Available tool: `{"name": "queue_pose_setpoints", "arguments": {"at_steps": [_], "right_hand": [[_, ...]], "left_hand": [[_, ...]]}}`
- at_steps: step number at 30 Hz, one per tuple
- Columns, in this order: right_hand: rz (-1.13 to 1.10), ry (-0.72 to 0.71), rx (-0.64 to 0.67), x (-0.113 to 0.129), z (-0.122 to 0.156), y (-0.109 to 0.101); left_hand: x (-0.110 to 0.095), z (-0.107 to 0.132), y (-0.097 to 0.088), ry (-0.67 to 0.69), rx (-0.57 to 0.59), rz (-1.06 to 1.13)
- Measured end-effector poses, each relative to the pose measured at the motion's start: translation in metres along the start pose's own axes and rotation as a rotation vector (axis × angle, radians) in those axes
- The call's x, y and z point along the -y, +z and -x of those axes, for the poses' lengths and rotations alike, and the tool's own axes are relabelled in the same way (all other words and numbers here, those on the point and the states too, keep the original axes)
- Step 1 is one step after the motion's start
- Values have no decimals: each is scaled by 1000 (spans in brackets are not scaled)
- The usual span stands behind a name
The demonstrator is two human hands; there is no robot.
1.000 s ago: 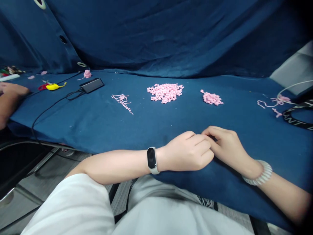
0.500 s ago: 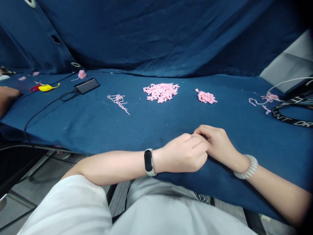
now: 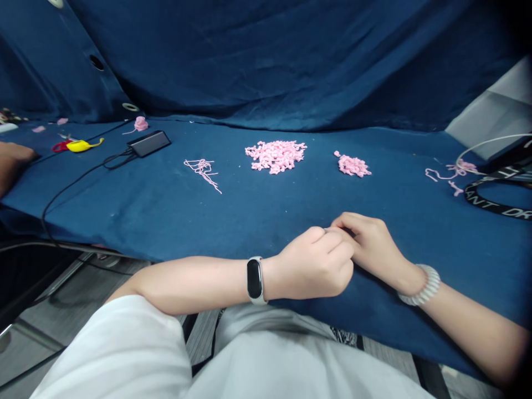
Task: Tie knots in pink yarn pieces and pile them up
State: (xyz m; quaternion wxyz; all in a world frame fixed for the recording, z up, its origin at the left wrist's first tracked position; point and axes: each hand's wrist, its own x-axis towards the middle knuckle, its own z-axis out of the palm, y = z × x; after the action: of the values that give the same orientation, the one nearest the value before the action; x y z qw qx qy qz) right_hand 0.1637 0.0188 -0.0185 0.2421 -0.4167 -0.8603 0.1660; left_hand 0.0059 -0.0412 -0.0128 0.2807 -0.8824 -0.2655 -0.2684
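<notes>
Right hand (image 3: 372,239) edges leftward to the left hand (image 3: 313,263), fingers (image 3: 346,219) curled together, probably for fine control, anything grasped impossible to tell.

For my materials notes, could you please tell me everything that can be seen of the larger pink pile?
The larger pink pile is a loose, low heap of many small, knobbly, light-pink pieces that look like yarn. Its outline is ragged. It lies on the blue cloth, between the loose pink threads and the smaller pink pile, and only the cloth visibly touches it.
</notes>
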Motion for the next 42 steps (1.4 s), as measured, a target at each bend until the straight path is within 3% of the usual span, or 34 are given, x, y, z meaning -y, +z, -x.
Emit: {"name": "queue_pose_setpoints", "arguments": {"at_steps": [8, 12, 15, 18, 22, 26, 29, 34, 42], "right_hand": [[6, 43, 23, 1, 1, 2], [-2, 26, 32, 1, 2, 2], [-50, 21, 41, 1, 2, 1], [-197, 109, 105, 1, 0, -1], [-435, 270, 96, 0, -4, -1], [-497, 352, 21, 2, -5, 0], [-524, 364, -6, 3, -5, 1], [-539, 356, -2, 3, -6, 2], [-496, 359, -97, 4, -3, -1]], "left_hand": [[-2, 2, 8, -12, 42, 140], [4, 4, 13, -49, 135, 362], [9, 3, 13, -131, 182, 654], [15, 0, 9, -452, 152, 1124], [20, -4, 8, -1002, -37, 1564], [23, -6, 11, -1271, -127, 1879], [25, -6, 12, -1333, -125, 2065], [29, -5, 11, -1332, -78, 2083], [32, -3, 16, -1316, -80, 1784]]}}
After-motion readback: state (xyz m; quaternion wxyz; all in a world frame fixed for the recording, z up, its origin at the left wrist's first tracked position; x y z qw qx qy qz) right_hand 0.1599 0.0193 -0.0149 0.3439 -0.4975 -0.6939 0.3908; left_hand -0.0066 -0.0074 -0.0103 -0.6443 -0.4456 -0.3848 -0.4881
